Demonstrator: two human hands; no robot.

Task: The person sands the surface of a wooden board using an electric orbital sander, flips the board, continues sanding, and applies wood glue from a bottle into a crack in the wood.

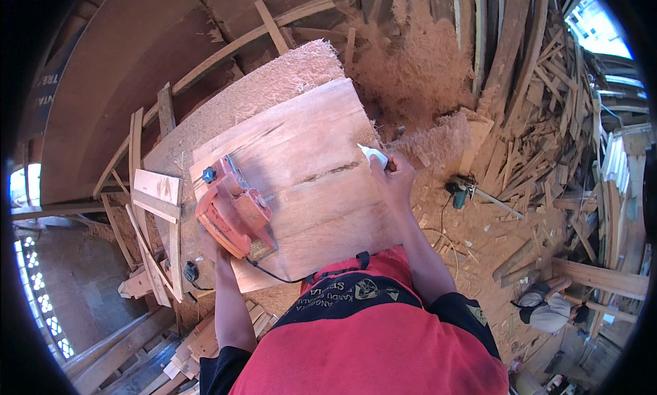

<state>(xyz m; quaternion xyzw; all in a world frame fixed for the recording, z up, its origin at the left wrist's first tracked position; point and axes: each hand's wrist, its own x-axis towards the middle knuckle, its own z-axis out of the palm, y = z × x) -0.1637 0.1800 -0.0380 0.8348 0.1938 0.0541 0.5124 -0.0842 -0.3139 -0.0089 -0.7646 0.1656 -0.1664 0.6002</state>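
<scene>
A wide pale wooden board (321, 210) lies in front of me, with a dark crack running across it. At its left side is an orange-red electric planer (236, 207) with a dark blue knob. My left hand (211, 246) is closed at the planer's handle, its fingers mostly hidden behind the tool. My right hand (394, 178) grips a small white glue bottle (374, 155) with a pointed nozzle, above the board's right edge. The nozzle points left over the wood, near the far end of the crack.
Wood shavings (274, 77) cover the surface beyond the board. Short planks (157, 193) lie left, near a black plug (191, 272). A green power tool (460, 195) rests on the floor at right. Scrap wood (547, 101) is heaped beyond. Another person (547, 309) is low at far right.
</scene>
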